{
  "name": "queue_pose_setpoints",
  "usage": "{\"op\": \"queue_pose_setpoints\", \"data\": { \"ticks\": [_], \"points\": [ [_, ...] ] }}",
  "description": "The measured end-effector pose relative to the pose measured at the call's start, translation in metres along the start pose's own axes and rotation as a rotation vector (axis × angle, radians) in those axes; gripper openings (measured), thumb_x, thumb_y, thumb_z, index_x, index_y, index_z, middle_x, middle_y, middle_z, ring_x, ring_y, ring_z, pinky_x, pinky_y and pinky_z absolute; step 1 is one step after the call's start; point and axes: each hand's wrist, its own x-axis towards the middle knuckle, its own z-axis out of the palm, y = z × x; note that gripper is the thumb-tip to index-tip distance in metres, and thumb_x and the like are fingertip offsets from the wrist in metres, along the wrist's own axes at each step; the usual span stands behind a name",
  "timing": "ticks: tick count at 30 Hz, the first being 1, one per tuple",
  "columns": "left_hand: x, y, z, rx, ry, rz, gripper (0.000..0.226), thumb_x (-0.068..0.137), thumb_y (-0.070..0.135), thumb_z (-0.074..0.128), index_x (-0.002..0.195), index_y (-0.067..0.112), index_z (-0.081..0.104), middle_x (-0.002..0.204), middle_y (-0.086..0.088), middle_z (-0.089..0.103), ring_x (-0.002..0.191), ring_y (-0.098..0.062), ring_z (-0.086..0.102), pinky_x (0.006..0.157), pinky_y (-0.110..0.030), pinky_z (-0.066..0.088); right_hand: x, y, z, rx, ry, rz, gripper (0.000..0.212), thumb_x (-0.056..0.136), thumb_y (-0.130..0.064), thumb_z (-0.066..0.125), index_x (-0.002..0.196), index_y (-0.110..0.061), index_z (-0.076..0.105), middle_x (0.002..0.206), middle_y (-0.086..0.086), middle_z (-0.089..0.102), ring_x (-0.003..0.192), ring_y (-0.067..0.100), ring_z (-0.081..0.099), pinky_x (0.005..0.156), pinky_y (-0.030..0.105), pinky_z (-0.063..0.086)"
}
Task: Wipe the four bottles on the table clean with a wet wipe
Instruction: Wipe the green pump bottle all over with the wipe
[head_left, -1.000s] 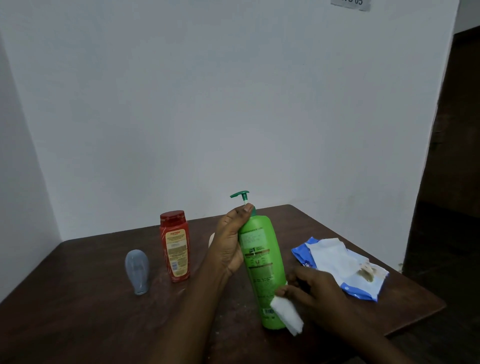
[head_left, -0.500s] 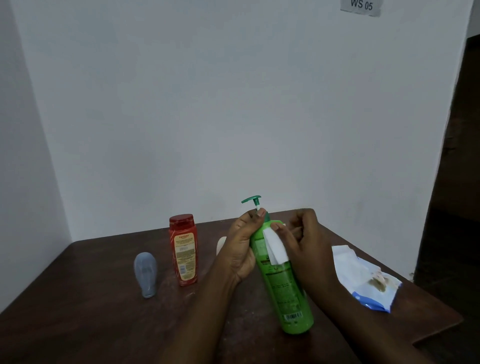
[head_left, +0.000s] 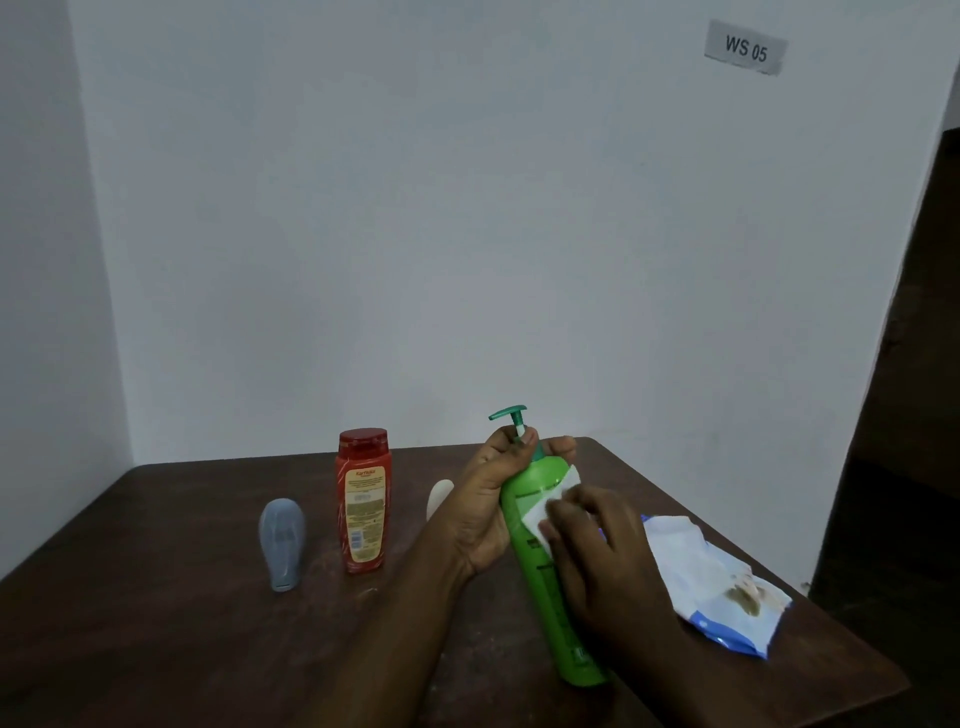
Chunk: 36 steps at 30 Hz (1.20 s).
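Note:
A tall green pump bottle (head_left: 545, 582) stands tilted on the dark table (head_left: 156, 649). My left hand (head_left: 493, 499) grips its neck just under the pump head. My right hand (head_left: 597, 551) presses a white wet wipe (head_left: 553, 499) against the bottle's upper body. A red bottle (head_left: 362, 501) stands upright to the left. A small grey bottle (head_left: 281, 543) stands on its cap further left. A white bottle (head_left: 439, 498) shows partly behind my left wrist.
A blue and white wet wipe pack (head_left: 722, 582) lies on the table's right side, close to the right edge. White walls close the table in at the back and left. A dark doorway lies to the right.
My right hand has slid the wipe down from the bottle's shoulder onto its upper body. A second ago it held the wipe near the bottle's base. The view has shifted upward.

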Motion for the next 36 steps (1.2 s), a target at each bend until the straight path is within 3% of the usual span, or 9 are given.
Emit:
{"op": "queue_pose_setpoints", "data": {
  "ticks": [3,6,12,16,20,25,27,30,36],
  "points": [
    [-0.001,0.001,0.003,0.004,-0.030,-0.003,0.036,0.096,0.026,0.068,0.122,0.005,0.054,0.125,-0.029,0.064,0.105,-0.032,0.069,0.092,-0.043,0.058,0.008,-0.002,-0.004,-0.005,-0.012,-0.066,0.021,0.099,-0.021,0.059,0.110,-0.007,0.070,0.115,0.012,0.062,0.104,0.027,0.061,0.092,0.029,0.045],
    [-0.003,0.001,0.007,-0.066,-0.014,-0.018,0.058,0.092,0.027,0.072,0.138,0.001,0.050,0.130,-0.027,0.065,0.113,-0.034,0.067,0.099,-0.045,0.056,0.032,-0.010,-0.004,0.097,0.062,0.088,0.020,0.097,-0.020,0.057,0.111,-0.011,0.069,0.118,0.005,0.062,0.114,0.021,0.058,0.104,0.019,0.038],
    [-0.003,0.001,0.015,-0.058,-0.018,0.030,0.030,0.092,0.017,0.060,0.115,0.002,0.071,0.131,-0.020,0.070,0.126,-0.036,0.065,0.110,-0.046,0.050,0.018,-0.010,-0.003,-0.026,0.034,-0.188,0.022,0.098,-0.017,0.062,0.108,-0.003,0.075,0.115,0.017,0.067,0.111,0.030,0.061,0.105,0.030,0.043],
    [-0.003,0.003,0.015,0.011,-0.015,0.070,0.022,0.090,0.015,0.063,0.098,0.008,0.082,0.126,-0.016,0.073,0.125,-0.031,0.065,0.113,-0.046,0.048,0.021,-0.013,-0.007,0.107,0.117,0.154,0.023,0.095,-0.029,0.062,0.107,-0.012,0.073,0.112,0.003,0.064,0.105,0.019,0.062,0.089,0.026,0.050],
    [-0.003,0.006,0.015,0.029,0.007,0.062,0.022,0.085,0.013,0.071,0.103,0.004,0.079,0.122,-0.019,0.074,0.126,-0.033,0.066,0.109,-0.042,0.051,0.014,-0.017,-0.005,-0.064,0.067,-0.259,0.019,0.096,-0.017,0.068,0.105,-0.002,0.076,0.111,0.018,0.068,0.108,0.028,0.060,0.100,0.033,0.049],
    [-0.006,0.010,0.014,0.139,0.032,0.141,0.022,0.078,0.012,0.077,0.098,0.004,0.079,0.114,-0.013,0.078,0.115,-0.027,0.072,0.102,-0.039,0.056,0.026,-0.021,-0.008,0.163,0.126,0.188,0.024,0.097,-0.033,0.060,0.105,-0.014,0.072,0.108,0.003,0.066,0.102,0.011,0.059,0.089,0.017,0.047],
    [-0.004,0.008,0.013,0.130,0.023,0.147,0.019,0.078,0.010,0.077,0.096,0.004,0.078,0.112,-0.011,0.078,0.117,-0.028,0.071,0.106,-0.043,0.052,0.022,-0.024,-0.007,0.096,0.123,0.037,0.023,0.097,-0.027,0.062,0.104,-0.009,0.074,0.108,0.007,0.065,0.103,0.013,0.057,0.096,0.015,0.044],
    [-0.002,0.006,0.012,0.104,0.039,0.137,0.019,0.078,0.007,0.075,0.096,0.002,0.074,0.108,-0.009,0.079,0.115,-0.027,0.072,0.108,-0.042,0.052,0.013,-0.018,-0.005,0.023,0.070,-0.225,0.021,0.097,-0.019,0.064,0.103,-0.002,0.075,0.110,0.011,0.065,0.104,0.023,0.060,0.101,0.026,0.045],
    [-0.001,0.006,0.009,0.099,0.051,0.160,0.034,0.076,0.007,0.076,0.107,-0.005,0.066,0.111,-0.012,0.078,0.111,-0.026,0.074,0.104,-0.045,0.055,0.031,-0.018,-0.014,0.370,0.103,0.440,0.007,0.097,-0.021,0.069,0.097,-0.027,0.070,0.096,-0.015,0.068,0.094,0.005,0.064,0.078,0.017,0.051]
  ]
}}
